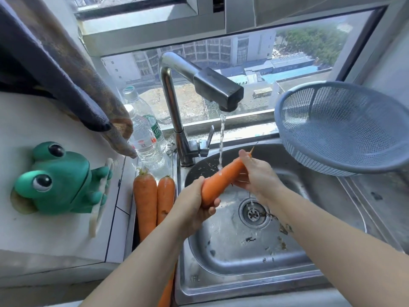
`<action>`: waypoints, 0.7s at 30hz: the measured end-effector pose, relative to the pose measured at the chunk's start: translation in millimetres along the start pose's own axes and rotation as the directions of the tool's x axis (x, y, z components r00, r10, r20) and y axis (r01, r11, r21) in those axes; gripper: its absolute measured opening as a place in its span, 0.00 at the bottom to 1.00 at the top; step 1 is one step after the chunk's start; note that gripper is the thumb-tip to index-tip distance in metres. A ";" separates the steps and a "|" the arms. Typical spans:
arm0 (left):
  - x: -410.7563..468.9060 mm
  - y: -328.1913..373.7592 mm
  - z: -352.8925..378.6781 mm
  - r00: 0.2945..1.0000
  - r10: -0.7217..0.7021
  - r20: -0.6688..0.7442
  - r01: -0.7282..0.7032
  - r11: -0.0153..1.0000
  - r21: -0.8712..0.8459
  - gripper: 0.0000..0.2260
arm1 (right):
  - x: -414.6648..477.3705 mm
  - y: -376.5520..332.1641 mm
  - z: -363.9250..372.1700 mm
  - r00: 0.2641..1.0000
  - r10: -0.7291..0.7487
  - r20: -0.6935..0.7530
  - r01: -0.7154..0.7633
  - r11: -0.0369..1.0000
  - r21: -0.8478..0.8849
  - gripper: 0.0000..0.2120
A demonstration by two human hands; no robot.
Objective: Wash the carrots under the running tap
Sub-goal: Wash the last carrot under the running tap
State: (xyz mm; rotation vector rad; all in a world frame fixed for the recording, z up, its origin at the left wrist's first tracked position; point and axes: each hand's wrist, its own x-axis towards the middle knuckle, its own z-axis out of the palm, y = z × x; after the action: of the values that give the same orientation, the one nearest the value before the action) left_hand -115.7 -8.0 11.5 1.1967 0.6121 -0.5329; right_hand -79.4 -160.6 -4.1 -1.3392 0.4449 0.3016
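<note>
**Mia:** Where is the long orange carrot (218,181)?

**Ben:** It is over the shiny metal sink (221,258), tilted, with its thin tip up and away. The thin stream of water (221,140) from the bent silver tap (177,85) lands on its middle.

**Mia:** Who holds it?

**Ben:** Both hands do. The left hand (194,207) is curled tight around the fat end. The right hand (256,176) is wrapped around the thin end, with the thumb on top.

**Mia:** Are there more carrots?

**Ben:** Yes. Two fat orange carrots (152,202) lie side by side, touching, on the strip just left of the sink. Their leafy ends point to the window.

**Mia:** What else is near?

**Ben:** Two clear plastic water bottles (143,138) stand behind those carrots. A green frog toy (59,180) sits on the white counter (44,235) far to the left. A round blue plastic strainer basket (340,127) leans tilted at the right of the sink. Bits of dirt lie around the round drain (254,214).
</note>
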 end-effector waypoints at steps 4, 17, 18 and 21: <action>-1.6 -2.2 -0.9 0.995 -0.101 -0.009 0.101 0.994 -0.048 0.16 | -3.8 12.1 8.2 0.996 -0.021 0.092 0.021 1.000 0.001 0.20; -12.8 -16.3 -9.1 0.994 0.103 -0.023 -0.100 0.990 0.098 0.16 | -4.9 27.5 32.9 0.999 -0.039 0.002 0.039 0.998 -0.057 0.10; -12.9 -17.0 -10.4 0.991 0.127 -0.027 -0.123 0.985 0.122 0.15 | -7.0 29.8 35.0 0.999 -0.016 0.028 0.016 1.000 -0.001 0.12; -15.8 -19.1 -13.4 0.988 0.155 -0.010 -0.152 0.977 0.148 0.15 | -14.3 38.3 38.3 0.993 -0.032 0.113 0.027 0.999 0.043 0.30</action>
State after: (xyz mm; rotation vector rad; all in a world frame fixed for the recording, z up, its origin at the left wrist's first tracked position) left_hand -142.1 0.4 6.0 1.3789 0.5000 -0.4401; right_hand -104.2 -114.5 -24.0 -1.2804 0.3335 0.3408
